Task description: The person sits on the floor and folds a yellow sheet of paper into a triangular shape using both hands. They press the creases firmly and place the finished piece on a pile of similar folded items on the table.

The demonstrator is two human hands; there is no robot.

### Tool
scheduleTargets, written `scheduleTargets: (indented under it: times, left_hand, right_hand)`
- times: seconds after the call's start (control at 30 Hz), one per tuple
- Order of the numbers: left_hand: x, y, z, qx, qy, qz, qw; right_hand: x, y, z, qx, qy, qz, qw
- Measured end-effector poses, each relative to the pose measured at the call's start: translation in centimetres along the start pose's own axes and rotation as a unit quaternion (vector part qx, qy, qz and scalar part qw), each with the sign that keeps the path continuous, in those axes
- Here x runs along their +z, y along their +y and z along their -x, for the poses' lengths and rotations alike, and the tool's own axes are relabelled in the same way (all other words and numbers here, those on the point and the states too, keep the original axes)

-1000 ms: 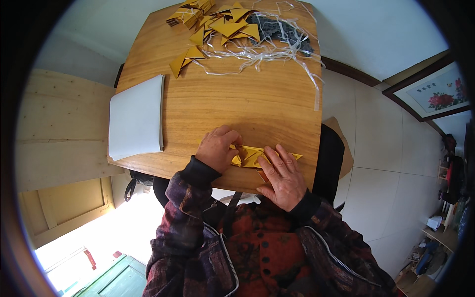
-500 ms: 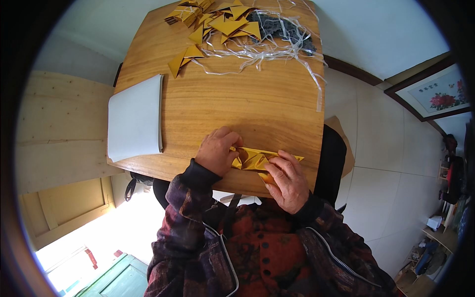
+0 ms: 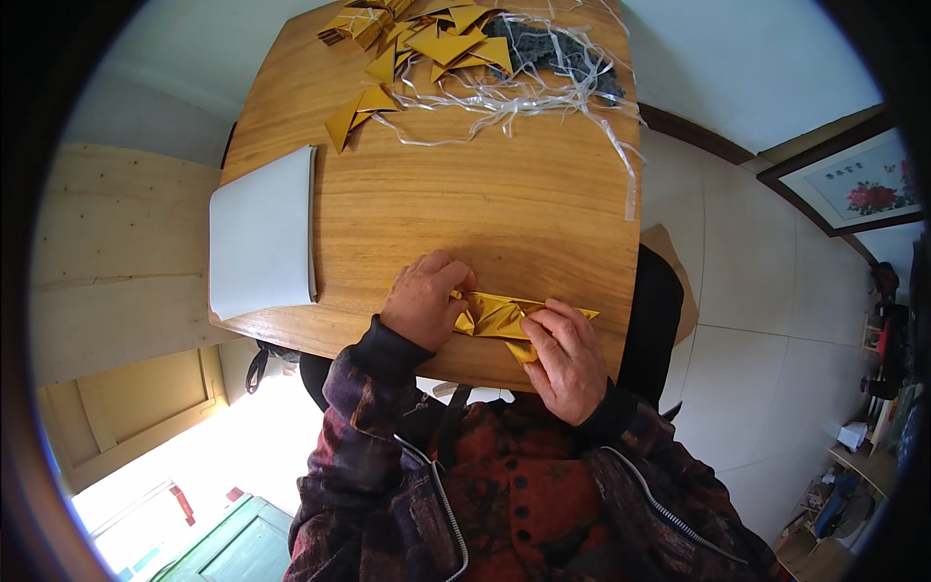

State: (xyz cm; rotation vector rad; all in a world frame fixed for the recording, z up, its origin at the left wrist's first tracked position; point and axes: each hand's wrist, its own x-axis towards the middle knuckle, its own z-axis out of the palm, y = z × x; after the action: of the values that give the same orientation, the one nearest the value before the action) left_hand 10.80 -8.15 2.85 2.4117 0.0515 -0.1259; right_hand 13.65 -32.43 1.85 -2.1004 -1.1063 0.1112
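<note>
Head view: both hands (left hand (image 3: pixel 424 301), right hand (image 3: pixel 562 359)) press gold folded paper (image 3: pixel 497 315)

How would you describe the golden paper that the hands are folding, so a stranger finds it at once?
Start at the wooden table and go to its near edge. There the left hand and right hand press a long, creased golden paper strip. The other golden pieces lie at the far end among pale plastic strands, untouched.

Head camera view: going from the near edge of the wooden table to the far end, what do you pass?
Left hand and right hand on gold folded paper → white sheet → loose gold triangle → clear plastic strips → pile of gold folded pieces.
</note>
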Motion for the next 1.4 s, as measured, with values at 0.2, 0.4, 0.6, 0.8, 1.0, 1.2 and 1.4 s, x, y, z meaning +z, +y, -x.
scheduleTargets:
  times: [0.2,0.4,0.6,0.8,1.0,1.2,1.4]
  left_hand:
    - [0.1,0.0,0.0,0.005,0.005,-0.012,1.000]
    - [0.2,0.0,0.1,0.001,0.006,-0.015,1.000]
    - [0.3,0.1,0.0,0.019,0.024,-0.027,0.999]
    - [0.3,0.0,0.0,0.030,0.034,-0.029,0.999]
    - [0.2,-0.1,-0.3,0.033,0.026,-0.034,0.999]
    - [0.3,-0.3,-0.5,0.030,0.014,-0.017,0.999]
    - [0.2,-0.3,-0.6,0.022,0.007,-0.009,1.000]
  right_hand:
    - [0.1,-0.2,0.0,-0.001,0.003,0.015,1.000]
    - [0.0,-0.4,0.0,0.001,-0.005,0.026,1.000]
    - [0.2,-0.5,0.2,0.011,-0.011,0.045,0.999]
    - [0.6,-0.5,0.6,-0.005,-0.052,0.090,0.995]
    - [1.2,-0.4,0.6,-0.013,-0.082,0.116,0.990]
    - [1.3,-0.3,0.8,-0.005,-0.081,0.114,0.990]
    - [1.2,-0.3,0.7,0.000,-0.082,0.110,0.990]
